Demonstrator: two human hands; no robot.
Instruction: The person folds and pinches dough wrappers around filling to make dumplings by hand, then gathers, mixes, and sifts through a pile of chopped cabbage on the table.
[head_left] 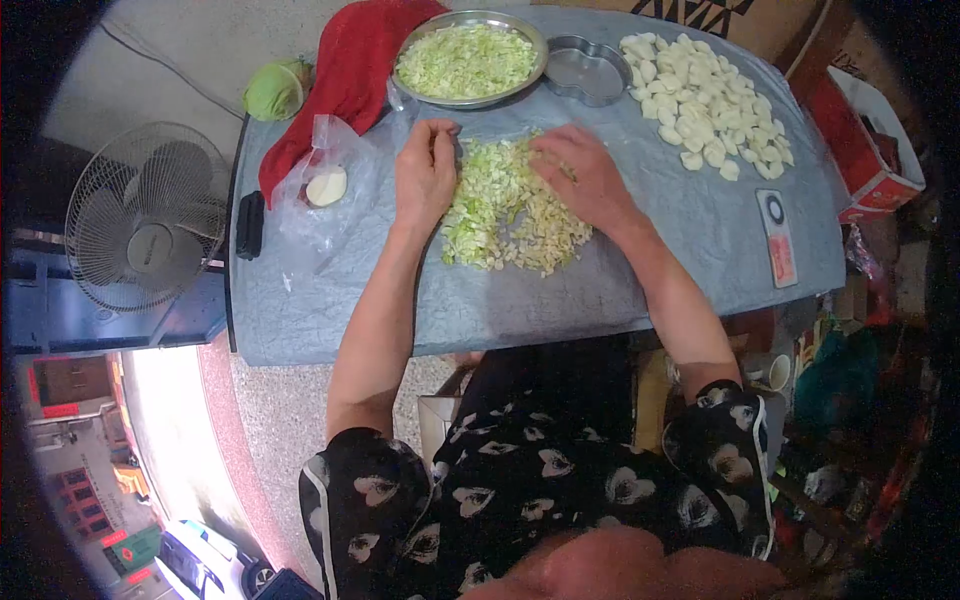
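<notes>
A loose heap of chopped cabbage (487, 205) lies on the grey-blue table cover, greener on its left; paler, yellowish chopped bits (550, 240) make up the right side. My left hand (428, 178) stands on edge against the heap's left side, its fingers bent inward, with nothing seen in it. Over the heap's upper right side is my right hand (585, 178), fingers curved and apart, slightly blurred, touching the chopped bits. Just beyond the heap, a round metal tray (541, 72) holds more chopped cabbage (468, 60).
An empty lobed metal pan (585, 72) is beside the tray. Many white dough pieces (700, 95) cover the back right, near a phone-like object (775, 238). At left are a red cloth (335, 100), a cabbage (276, 90), a plastic bag (322, 225) and a fan (148, 220).
</notes>
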